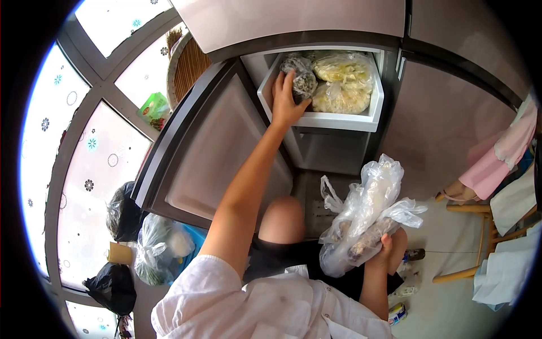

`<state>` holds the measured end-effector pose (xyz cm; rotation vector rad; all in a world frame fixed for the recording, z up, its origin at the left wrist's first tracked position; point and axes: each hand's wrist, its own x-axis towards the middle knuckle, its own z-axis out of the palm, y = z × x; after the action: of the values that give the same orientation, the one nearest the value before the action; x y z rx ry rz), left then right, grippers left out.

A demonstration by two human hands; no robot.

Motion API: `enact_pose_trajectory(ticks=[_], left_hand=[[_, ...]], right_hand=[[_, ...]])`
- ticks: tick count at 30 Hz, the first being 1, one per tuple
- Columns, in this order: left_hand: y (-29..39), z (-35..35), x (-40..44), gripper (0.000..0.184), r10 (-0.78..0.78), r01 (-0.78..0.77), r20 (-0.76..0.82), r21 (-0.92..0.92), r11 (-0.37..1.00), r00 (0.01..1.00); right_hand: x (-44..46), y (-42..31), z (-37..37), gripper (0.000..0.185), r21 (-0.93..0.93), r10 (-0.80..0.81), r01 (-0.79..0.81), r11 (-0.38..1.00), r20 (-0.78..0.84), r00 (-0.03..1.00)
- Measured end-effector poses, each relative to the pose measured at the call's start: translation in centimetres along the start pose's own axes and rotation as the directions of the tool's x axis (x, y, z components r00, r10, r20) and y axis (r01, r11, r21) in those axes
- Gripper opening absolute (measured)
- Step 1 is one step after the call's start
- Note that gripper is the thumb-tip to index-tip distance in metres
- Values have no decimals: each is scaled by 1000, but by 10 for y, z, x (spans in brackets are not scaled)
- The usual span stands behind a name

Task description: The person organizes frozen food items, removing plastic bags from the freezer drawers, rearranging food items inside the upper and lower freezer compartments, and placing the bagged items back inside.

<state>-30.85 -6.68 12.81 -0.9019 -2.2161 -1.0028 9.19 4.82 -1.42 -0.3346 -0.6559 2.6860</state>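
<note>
My left hand point(289, 101) reaches into the pulled-out white freezer drawer point(339, 121). Its fingers and thumb are curled round the near left side of a clear bag of dark greyish-green food point(305, 79). Beside that bag lie bags of pale yellow food point(342, 97); the kind of food is unclear. Over my right knee, my right hand point(381, 252) grips a bundle of translucent plastic bags point(364, 217) with brownish lumps inside. The bundle hides part of that hand's fingers.
The freezer door point(214, 152) stands open on the left. On the floor at left are a black bag point(113, 288), a clear bag of greens point(155, 248) and a beige box point(119, 253). At right, cloths hang over a wooden chair point(468, 209) near another person's foot point(454, 192).
</note>
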Motion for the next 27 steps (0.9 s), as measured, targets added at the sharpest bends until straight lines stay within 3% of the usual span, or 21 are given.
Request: enact_pose_trajectory(ticks=[2,5,6,9,10,11,13,16,19,20,23,24,27], left_hand=[[4,-2,1,78,113,-113,-4,-6,994,994],[27,-26,16,77,302,-327,127,421,846,945],[29,-24,17,78,274,-289,101,468,835,956],[14,-15,18,78,71,-107,257,127,986,964],[6,-18,24,80,115,-131,304,35,991,946],[3,-25,29,84,70,-61,365,-36,997,928],[5,-30,30,84,-5,16,153,-75,997,988],[21,-33,33,81,-15,6,-47,-194,981,999],[-11,7,47,75,160,-160,15,150,976,987],[-5,4,46,73,107,-136,112,289,948,988],[3,0,55,72,-15,5,129,72,997,992],[1,7,52,70,45,-49,69,53,997,997],[1,3,44,68,230,-256,115,347,902,966]], right_hand=[[1,0,-1,85,-2,-3,3,1000,5,1000],[-1,0,1,85,-18,-5,5,1000,-11,1000],[-1,0,3,85,-24,-3,3,1000,-15,1000],[-1,-5,9,86,-60,4,-4,998,-14,1000],[-2,-6,9,86,-75,9,-10,997,-14,1000],[-2,-6,8,86,-66,19,-20,998,-11,1000],[0,-6,5,87,-48,39,-39,998,5,999],[1,-2,0,89,-71,20,-17,997,52,998],[0,-4,5,89,-110,16,-13,994,20,1000],[2,-5,4,89,-121,6,-2,993,30,1000],[2,-2,-1,89,-125,-1,5,992,36,999],[1,-1,-5,89,-113,10,-7,994,32,999],[-1,-3,10,87,-88,-34,33,996,-11,999]])
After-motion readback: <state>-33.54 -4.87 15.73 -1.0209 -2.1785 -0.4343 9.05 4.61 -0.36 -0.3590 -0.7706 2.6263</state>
